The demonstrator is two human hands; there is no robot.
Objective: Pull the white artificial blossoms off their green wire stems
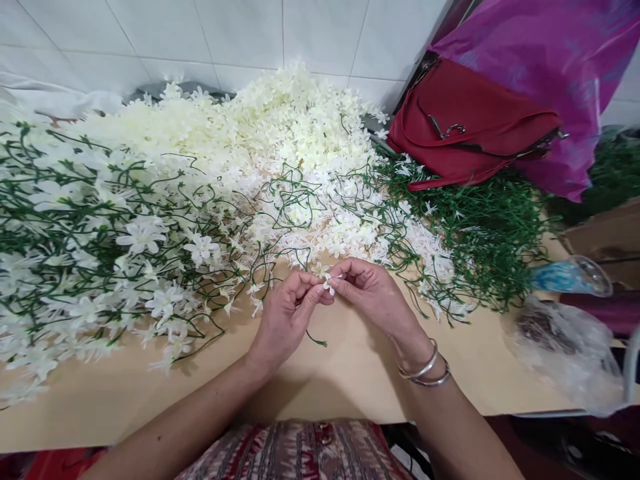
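Both my hands meet above the tabletop, around a small white artificial flower. My left hand pinches the flower's base between thumb and fingers, and a thin green stem hangs out below it. From the other side, my right hand closes thumb and forefinger on the white petals. Just beyond my fingers lie loose white blossoms. To the left spreads a large heap of white flowers on green stems.
Pale yellow-white blossoms are piled against the tiled wall. At the right are green stems, a red handbag, a purple bag, a blue-patterned cup and a clear plastic bag.
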